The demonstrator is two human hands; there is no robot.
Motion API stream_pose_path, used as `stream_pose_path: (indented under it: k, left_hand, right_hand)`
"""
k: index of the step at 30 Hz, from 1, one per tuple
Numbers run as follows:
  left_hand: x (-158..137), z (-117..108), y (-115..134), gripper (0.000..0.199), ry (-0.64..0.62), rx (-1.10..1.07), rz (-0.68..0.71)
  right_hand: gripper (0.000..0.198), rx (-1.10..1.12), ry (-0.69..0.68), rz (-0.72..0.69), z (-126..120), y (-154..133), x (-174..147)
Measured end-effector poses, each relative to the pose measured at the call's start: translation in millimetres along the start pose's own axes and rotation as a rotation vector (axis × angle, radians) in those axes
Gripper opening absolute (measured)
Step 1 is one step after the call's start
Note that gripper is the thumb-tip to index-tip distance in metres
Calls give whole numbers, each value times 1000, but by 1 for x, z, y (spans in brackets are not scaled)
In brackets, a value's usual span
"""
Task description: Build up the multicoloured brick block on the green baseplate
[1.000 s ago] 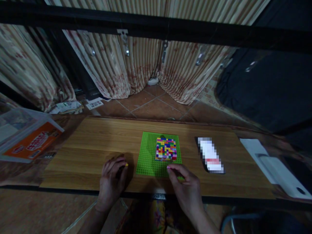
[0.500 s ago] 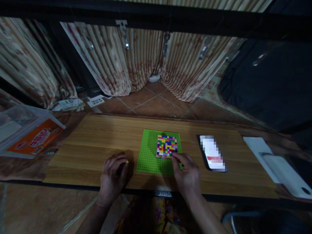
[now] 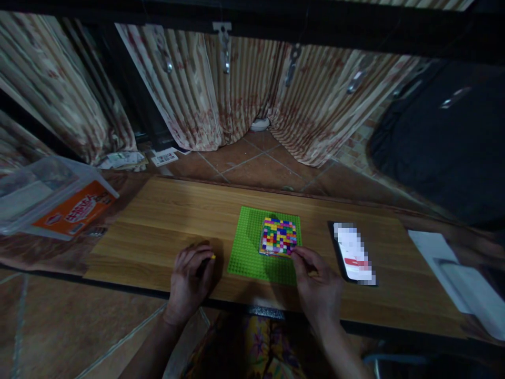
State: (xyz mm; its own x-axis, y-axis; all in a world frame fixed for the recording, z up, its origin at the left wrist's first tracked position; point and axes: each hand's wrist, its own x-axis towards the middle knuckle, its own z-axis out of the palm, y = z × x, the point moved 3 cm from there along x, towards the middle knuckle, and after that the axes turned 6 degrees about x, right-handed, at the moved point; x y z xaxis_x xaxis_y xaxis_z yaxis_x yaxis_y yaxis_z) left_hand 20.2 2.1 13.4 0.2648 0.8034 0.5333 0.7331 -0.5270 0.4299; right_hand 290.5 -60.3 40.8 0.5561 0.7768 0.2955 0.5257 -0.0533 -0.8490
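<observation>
Far left, beside the brown wood-grain tabletop (image 3: 158, 226): one translucent plastic box (image 3: 23, 208) with an orange label. Left on the tabletop, near edge: left hand (image 3: 191, 279), narrow pinch, holding one small yellow toy brick (image 3: 213, 257). Centre: one green square studded baseplate (image 3: 241, 242), bearing toward its right side one multicoloured block of toy bricks (image 3: 278, 235). Right hand (image 3: 320, 284), fingertips drawn narrow at the block's near right corner; contents between them cannot be told. Farther right: one black-edged phone (image 3: 352, 252), lying flat, screen pixelated.
</observation>
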Motion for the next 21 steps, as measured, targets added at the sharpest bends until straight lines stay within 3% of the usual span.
stream_pose_path:
  k: [8,21]
  left_hand:
    - [1,0,0,7,4,11,-5]
    - [0,0,1,9,1,-20,2]
  right_hand:
    - [27,105,42,44,7,2,2]
    - [30,270,59,300,10,1,10]
